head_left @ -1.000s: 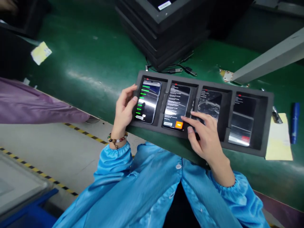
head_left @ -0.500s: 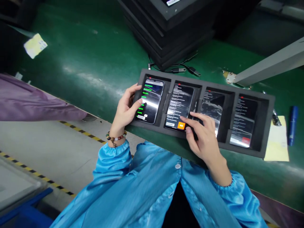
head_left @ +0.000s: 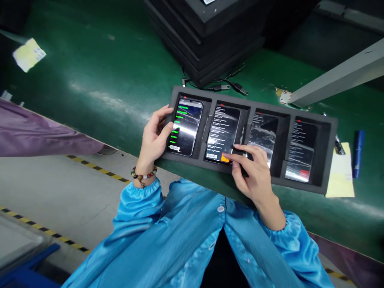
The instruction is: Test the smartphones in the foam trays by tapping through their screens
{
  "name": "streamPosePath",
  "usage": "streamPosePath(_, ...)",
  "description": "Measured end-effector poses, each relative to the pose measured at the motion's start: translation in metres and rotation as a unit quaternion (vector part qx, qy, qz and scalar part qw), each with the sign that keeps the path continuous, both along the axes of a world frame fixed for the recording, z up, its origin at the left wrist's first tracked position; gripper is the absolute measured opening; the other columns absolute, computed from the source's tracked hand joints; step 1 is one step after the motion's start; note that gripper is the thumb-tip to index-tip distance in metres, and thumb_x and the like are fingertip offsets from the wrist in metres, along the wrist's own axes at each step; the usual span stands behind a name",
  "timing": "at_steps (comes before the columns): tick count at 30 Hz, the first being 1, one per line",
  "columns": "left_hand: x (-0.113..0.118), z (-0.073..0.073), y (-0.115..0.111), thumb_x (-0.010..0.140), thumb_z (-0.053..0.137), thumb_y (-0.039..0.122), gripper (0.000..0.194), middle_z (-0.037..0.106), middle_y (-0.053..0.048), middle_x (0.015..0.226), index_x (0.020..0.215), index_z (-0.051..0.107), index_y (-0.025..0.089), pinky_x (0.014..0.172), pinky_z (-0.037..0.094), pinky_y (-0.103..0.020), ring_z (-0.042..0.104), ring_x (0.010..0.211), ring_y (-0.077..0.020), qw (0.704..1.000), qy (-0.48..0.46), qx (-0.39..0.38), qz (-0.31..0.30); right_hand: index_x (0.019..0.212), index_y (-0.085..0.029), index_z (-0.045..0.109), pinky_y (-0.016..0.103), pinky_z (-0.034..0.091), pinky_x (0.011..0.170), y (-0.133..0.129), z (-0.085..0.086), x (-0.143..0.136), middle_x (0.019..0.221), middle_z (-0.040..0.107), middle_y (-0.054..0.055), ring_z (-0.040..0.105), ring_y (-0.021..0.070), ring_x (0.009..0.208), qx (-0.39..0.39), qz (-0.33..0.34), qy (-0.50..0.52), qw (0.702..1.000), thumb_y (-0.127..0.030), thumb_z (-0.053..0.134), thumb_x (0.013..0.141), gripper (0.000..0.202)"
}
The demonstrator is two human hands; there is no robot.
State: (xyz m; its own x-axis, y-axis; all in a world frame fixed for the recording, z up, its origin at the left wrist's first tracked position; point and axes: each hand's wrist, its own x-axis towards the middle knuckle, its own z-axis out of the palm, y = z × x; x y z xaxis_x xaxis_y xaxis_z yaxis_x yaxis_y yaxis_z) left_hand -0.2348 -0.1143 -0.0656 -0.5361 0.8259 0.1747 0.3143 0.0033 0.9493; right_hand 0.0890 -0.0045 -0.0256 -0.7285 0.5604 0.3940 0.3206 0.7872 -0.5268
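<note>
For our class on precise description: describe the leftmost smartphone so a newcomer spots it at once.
On the green table, find the long dark foam tray with four compartments. The smartphone lies in the leftmost one, beside the left hand; among the tray's phones, only this one shows green lines of text.

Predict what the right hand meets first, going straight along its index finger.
Likely the second smartphone from the left, at its orange on-screen button; the right hand has a fingertip over it, contact unclear.

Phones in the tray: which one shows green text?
The leftmost phone in the black tray, nearest the left hand. Its screen carries a column of green lines; the other three show none.
</note>
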Motion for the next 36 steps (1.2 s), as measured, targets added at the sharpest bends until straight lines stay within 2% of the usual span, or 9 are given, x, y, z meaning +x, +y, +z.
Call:
streamPosePath(5, 0.002, 0.001, 0.0, 0.102, 0.077, 0.055, 0.047, 0.062, -0.008, 0.163, 0.143, 0.073, 0.032, 0.136, 0.046, -0.056, 0.06, 0.152, -0.0321, 1.0, -0.009, -0.001, -0.001, 0.117, -0.029, 0.077, 0.056, 0.054, 0.115, -0.001, 0.0, 0.0, 0.117, 0.083, 0.005, 0.077, 0.0275, 0.12, -0.001, -0.003, 0.011, 1.0, -0.008, 0.062, 0.096, 0.034)
streamPosePath(10, 0.002, 0.002, 0.0, 0.102, 0.076, 0.057, 0.047, 0.062, -0.007, 0.163, 0.142, 0.073, 0.032, 0.137, 0.045, -0.057, 0.059, 0.154, -0.0325, 1.0, -0.007, -0.007, 0.0, 0.135, -0.027, 0.071, 0.055, 0.053, 0.115, 0.0, 0.003, -0.004, 0.128, 0.08, 0.008, 0.072, 0.03, 0.132, -0.021, -0.049, 0.004, 0.999, -0.01, 0.056, 0.1, 0.041)
streamPosePath(15, 0.002, 0.0, 0.0, 0.101, 0.076, 0.059, 0.049, 0.062, -0.008, 0.164, 0.143, 0.072, 0.032, 0.138, 0.043, -0.058, 0.057, 0.155, -0.0328, 1.0, -0.007, -0.011, 0.005, 0.151, -0.026, 0.058, 0.057, 0.05, 0.118, 0.0, 0.001, -0.007, 0.137, 0.076, 0.01, 0.063, 0.0316, 0.144, -0.026, -0.042, -0.041, 0.998, -0.014, 0.054, 0.102, 0.05)
streamPosePath(23, 0.003, 0.002, -0.001, 0.101, 0.076, 0.06, 0.049, 0.061, -0.007, 0.164, 0.142, 0.072, 0.033, 0.137, 0.045, -0.057, 0.057, 0.155, -0.0326, 1.0, 0.0, -0.012, 0.004, 0.153, -0.026, 0.056, 0.057, 0.048, 0.12, 0.0, 0.004, -0.01, 0.141, 0.072, 0.012, 0.06, 0.0335, 0.147, -0.022, -0.046, -0.082, 0.995, -0.017, 0.052, 0.104, 0.05)
streamPosePath(31, 0.005, 0.003, -0.001, 0.102, 0.076, 0.059, 0.049, 0.06, -0.007, 0.166, 0.142, 0.072, 0.032, 0.139, 0.041, -0.06, 0.055, 0.157, -0.0342, 1.0, -0.012, -0.013, 0.008, 0.148, -0.027, 0.061, 0.059, 0.047, 0.122, 0.0, 0.004, -0.01, 0.141, 0.073, 0.012, 0.061, 0.0329, 0.145, -0.013, -0.011, -0.085, 0.996, -0.016, 0.053, 0.104, 0.046)
streamPosePath(36, 0.005, 0.004, 0.0, 0.101, 0.076, 0.062, 0.049, 0.061, -0.007, 0.163, 0.14, 0.072, 0.033, 0.139, 0.042, -0.059, 0.056, 0.156, -0.0341, 1.0, -0.013, -0.018, 0.01, 0.149, -0.03, 0.061, 0.06, 0.048, 0.12, 0.0, 0.005, -0.009, 0.145, 0.071, 0.01, 0.062, 0.0337, 0.143, -0.013, -0.024, -0.062, 0.998, -0.016, 0.052, 0.104, 0.048)
